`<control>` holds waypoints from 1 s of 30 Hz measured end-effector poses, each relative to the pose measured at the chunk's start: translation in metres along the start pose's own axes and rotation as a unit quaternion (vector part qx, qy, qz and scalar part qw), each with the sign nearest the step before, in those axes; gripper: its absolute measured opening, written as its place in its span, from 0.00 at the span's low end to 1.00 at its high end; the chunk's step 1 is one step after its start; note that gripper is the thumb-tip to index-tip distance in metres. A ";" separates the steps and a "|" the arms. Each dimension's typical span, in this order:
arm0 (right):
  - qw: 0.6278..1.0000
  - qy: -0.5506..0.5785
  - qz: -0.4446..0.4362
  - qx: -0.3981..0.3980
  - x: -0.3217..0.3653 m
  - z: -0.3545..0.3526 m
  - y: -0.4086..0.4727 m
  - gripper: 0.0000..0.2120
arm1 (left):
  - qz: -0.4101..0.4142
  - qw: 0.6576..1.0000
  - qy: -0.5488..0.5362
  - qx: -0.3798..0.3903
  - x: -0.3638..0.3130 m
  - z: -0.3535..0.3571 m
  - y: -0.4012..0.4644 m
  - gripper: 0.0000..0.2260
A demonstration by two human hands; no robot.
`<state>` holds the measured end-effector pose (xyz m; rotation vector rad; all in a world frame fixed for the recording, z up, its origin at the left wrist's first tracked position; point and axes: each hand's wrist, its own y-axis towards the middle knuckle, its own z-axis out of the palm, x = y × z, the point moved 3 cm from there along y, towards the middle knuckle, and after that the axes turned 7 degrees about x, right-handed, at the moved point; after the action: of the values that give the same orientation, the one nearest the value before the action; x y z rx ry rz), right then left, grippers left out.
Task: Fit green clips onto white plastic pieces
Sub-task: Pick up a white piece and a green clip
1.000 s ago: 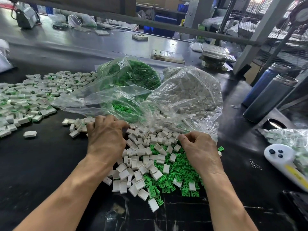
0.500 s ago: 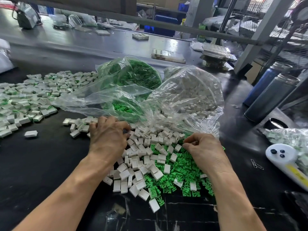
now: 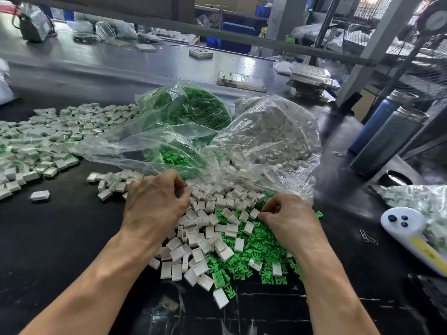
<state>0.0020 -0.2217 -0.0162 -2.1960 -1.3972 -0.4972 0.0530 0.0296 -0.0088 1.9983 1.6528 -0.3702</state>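
A loose pile of white plastic pieces (image 3: 200, 240) lies in front of me on the black table, spilling from a clear bag of white pieces (image 3: 273, 131). Loose green clips (image 3: 261, 243) lie spread to the right of them and partly under them. My left hand (image 3: 154, 204) sits on the pile's upper left, its fingers curled into the white pieces. My right hand (image 3: 290, 218) rests on the green clips with thumb and forefinger curled together beside a white piece (image 3: 254, 213). What is between those fingertips is hidden.
A clear bag of green clips (image 3: 188, 110) lies behind the piles. Several white pieces with green clips fitted (image 3: 36, 141) cover the left of the table. Two metal flasks (image 3: 387, 139), a white handheld device (image 3: 406, 226) and another bag (image 3: 425, 199) stand at the right.
My right hand slid right and toward me across the green clips, then its fingers curled in. My left hand stayed on the white pile, its fingers working slightly.
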 end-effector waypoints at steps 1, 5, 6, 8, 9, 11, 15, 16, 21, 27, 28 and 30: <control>1.000 0.010 -0.003 -0.003 0.000 0.000 0.000 0.06 | 0.002 1.000 -0.028 0.003 -0.002 0.000 -0.001 0.07; 0.994 0.080 -0.054 -0.052 0.003 -0.001 -0.002 0.05 | -0.005 0.993 -0.120 0.019 -0.002 0.001 -0.001 0.07; 0.989 0.113 -0.074 -0.063 0.006 0.000 -0.002 0.05 | -0.003 0.991 -0.134 0.021 -0.003 0.002 0.000 0.08; 0.972 0.202 -0.102 -0.064 0.010 0.002 -0.004 0.04 | 0.008 0.987 -0.158 0.024 -0.004 0.005 0.000 0.09; 0.960 0.250 -0.111 -0.054 0.013 0.005 -0.004 0.04 | 0.018 0.984 -0.173 0.027 -0.005 0.005 0.000 0.09; 0.935 0.330 -0.125 -0.027 0.017 0.011 -0.006 0.06 | 0.039 0.976 -0.212 0.036 -0.010 0.007 -0.001 0.10; 0.891 0.425 -0.160 0.024 0.028 0.019 -0.011 0.07 | 0.054 0.957 -0.276 0.069 -0.017 0.011 -0.004 0.09; 0.882 0.439 -0.170 0.033 0.031 0.021 -0.012 0.06 | 0.057 0.953 -0.288 0.078 -0.018 0.012 -0.005 0.09; 0.858 0.467 -0.206 0.061 0.039 0.026 -0.017 0.06 | 0.068 0.937 -0.330 0.094 -0.025 0.017 -0.009 0.07; 0.852 0.475 -0.211 0.067 0.042 0.030 -0.019 0.06 | 0.060 0.882 -0.454 0.110 -0.031 0.019 -0.012 0.07; 0.850 0.478 -0.211 0.066 0.042 0.030 -0.020 0.06 | 0.059 0.880 -0.459 0.109 -0.031 0.019 -0.012 0.06; 0.846 0.485 -0.211 0.065 0.042 0.029 -0.020 0.06 | 0.056 0.878 -0.463 0.109 -0.030 0.018 -0.012 0.06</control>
<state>0.0020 -0.1673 -0.0129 -1.1489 -1.2176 -1.3771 0.0367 -0.0042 -0.0111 1.6071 0.8956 -1.2757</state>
